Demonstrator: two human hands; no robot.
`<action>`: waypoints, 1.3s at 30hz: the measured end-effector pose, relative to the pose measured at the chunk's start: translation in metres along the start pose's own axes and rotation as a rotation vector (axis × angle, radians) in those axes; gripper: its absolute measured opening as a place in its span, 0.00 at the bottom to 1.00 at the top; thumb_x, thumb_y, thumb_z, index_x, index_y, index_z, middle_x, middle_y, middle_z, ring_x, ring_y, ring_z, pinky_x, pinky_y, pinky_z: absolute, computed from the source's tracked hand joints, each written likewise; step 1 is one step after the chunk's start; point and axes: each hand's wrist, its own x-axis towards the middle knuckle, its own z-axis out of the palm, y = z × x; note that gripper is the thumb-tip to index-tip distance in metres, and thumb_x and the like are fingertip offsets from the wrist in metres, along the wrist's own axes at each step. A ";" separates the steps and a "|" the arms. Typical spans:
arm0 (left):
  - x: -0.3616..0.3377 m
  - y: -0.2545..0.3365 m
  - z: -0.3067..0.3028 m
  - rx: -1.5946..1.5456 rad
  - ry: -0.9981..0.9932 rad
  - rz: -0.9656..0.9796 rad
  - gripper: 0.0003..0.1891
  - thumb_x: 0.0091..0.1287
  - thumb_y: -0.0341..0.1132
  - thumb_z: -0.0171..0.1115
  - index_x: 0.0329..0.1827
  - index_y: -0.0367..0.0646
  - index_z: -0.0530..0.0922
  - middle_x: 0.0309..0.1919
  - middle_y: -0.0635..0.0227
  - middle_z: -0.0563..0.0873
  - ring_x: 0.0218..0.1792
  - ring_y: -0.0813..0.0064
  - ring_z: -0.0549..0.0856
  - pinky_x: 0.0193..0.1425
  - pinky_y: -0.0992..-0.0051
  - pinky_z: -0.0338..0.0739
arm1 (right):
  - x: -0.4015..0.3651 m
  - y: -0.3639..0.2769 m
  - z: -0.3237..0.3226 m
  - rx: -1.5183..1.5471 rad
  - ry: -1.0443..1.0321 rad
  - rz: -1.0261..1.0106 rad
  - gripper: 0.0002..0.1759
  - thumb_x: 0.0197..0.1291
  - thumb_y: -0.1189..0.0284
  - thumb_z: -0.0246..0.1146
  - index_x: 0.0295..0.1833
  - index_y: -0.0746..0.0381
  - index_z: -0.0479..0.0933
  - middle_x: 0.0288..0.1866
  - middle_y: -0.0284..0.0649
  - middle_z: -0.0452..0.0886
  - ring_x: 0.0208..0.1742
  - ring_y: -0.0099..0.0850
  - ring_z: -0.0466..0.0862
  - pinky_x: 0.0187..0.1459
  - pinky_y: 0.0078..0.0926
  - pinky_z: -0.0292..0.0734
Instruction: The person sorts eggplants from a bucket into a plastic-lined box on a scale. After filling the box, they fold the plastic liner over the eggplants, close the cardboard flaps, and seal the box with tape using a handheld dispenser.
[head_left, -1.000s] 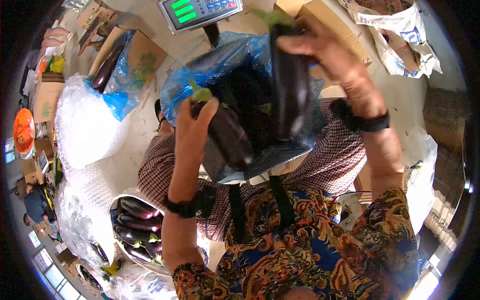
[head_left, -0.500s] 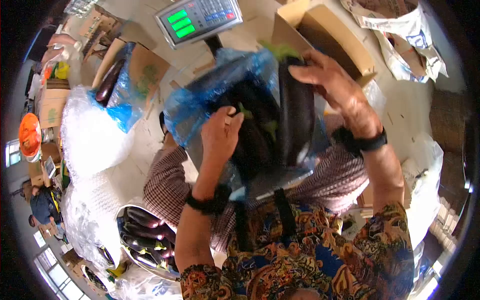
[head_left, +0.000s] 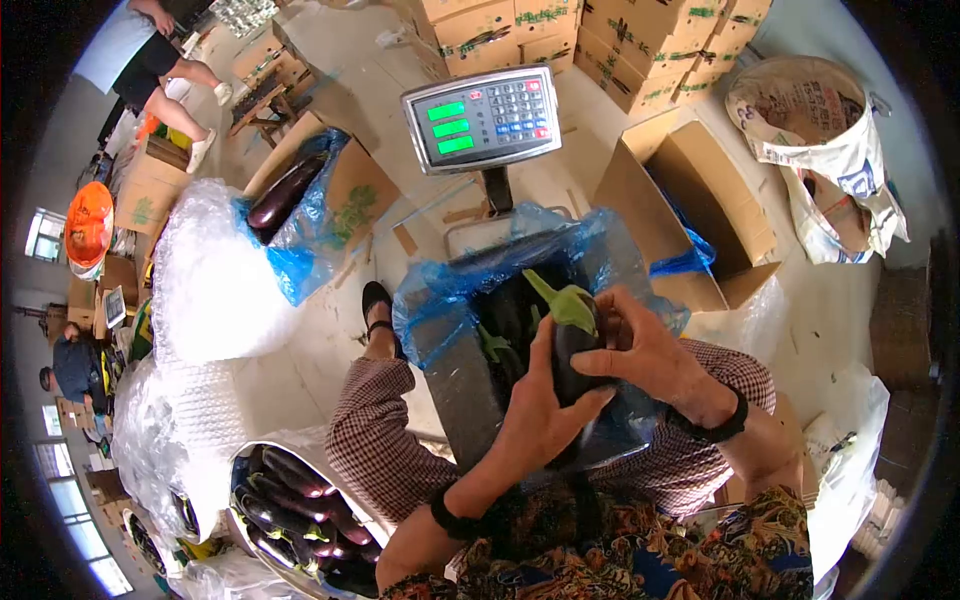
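Both my hands hold one dark eggplant [head_left: 572, 345] with a green stem, tilted up toward the far side of the bag. My left hand [head_left: 540, 415] is closed along its left side and beneath it. From the right, my right hand [head_left: 645, 350] grips it with the thumb across the front. Beneath them a blue plastic bag [head_left: 425, 315] lies spread open between my knees, with more dark eggplants [head_left: 510, 310] inside. Just beyond the bag stands a weighing scale display [head_left: 482, 120] with three lit green panels; its digits are unreadable.
At right are an open carton [head_left: 690, 200] and a white sack [head_left: 800, 110]. A lined box with an eggplant [head_left: 287, 195] and bubble wrap [head_left: 210, 290] lie left. Eggplants fill a tub [head_left: 300, 510] at lower left. Stacked cartons [head_left: 650, 50] stand behind; a person [head_left: 150, 70] is upper left.
My left hand has left the eggplants inside the bag and joined my right hand on one eggplant. The view has tilted upward, bringing stacked cartons and a person into sight.
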 end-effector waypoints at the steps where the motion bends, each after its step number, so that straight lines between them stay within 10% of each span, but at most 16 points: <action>1: -0.004 0.005 -0.004 -0.106 -0.013 -0.077 0.48 0.60 0.40 0.69 0.77 0.36 0.46 0.55 0.42 0.79 0.52 0.52 0.84 0.54 0.62 0.79 | 0.002 0.001 0.000 -0.027 -0.025 -0.024 0.27 0.54 0.64 0.74 0.53 0.65 0.71 0.44 0.37 0.80 0.47 0.22 0.79 0.47 0.22 0.77; 18: -0.129 0.020 -0.158 -0.002 0.745 -0.356 0.45 0.51 0.32 0.69 0.73 0.32 0.58 0.48 0.57 0.79 0.45 0.71 0.80 0.50 0.74 0.77 | 0.010 0.001 -0.012 0.002 -0.053 0.057 0.11 0.68 0.67 0.61 0.49 0.63 0.74 0.45 0.39 0.83 0.43 0.24 0.83 0.45 0.24 0.79; 30: -0.214 -0.074 -0.221 0.430 0.823 -0.640 0.46 0.49 0.36 0.71 0.71 0.29 0.59 0.57 0.49 0.75 0.55 0.60 0.78 0.60 0.67 0.74 | 0.014 0.007 -0.014 -0.027 -0.065 0.084 0.12 0.69 0.65 0.61 0.49 0.63 0.75 0.44 0.39 0.82 0.44 0.25 0.83 0.46 0.24 0.79; 39: -0.324 -0.195 -0.237 0.418 0.685 -0.836 0.40 0.41 0.29 0.70 0.63 0.33 0.65 0.44 0.52 0.82 0.42 0.59 0.82 0.49 0.67 0.78 | 0.013 0.010 -0.013 -0.019 -0.073 0.082 0.14 0.69 0.63 0.61 0.49 0.63 0.75 0.44 0.40 0.82 0.44 0.26 0.83 0.46 0.25 0.80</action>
